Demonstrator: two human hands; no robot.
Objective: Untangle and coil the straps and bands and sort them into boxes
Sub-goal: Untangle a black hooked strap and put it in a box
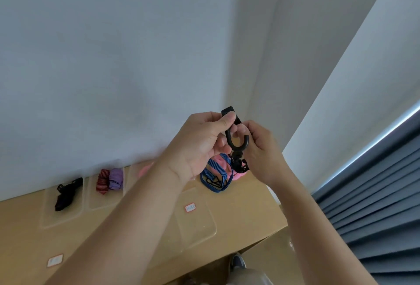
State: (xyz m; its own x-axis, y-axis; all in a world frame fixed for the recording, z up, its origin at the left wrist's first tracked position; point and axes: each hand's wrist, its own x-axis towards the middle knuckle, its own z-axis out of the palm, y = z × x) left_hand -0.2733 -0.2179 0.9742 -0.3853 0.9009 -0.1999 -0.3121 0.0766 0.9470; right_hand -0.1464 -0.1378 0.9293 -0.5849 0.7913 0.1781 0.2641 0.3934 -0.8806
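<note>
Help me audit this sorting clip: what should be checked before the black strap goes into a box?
1. Grip: left hand and right hand both pinch the black strap: ok.
2. Strap coiled: not ok, only one open loop shows.
3. Strap free of the blue striped band below: cannot tell, its clip end hangs in front of that band.
4. Matching clear box, far left, already holding a black bundle: open, with room: ok.
</note>
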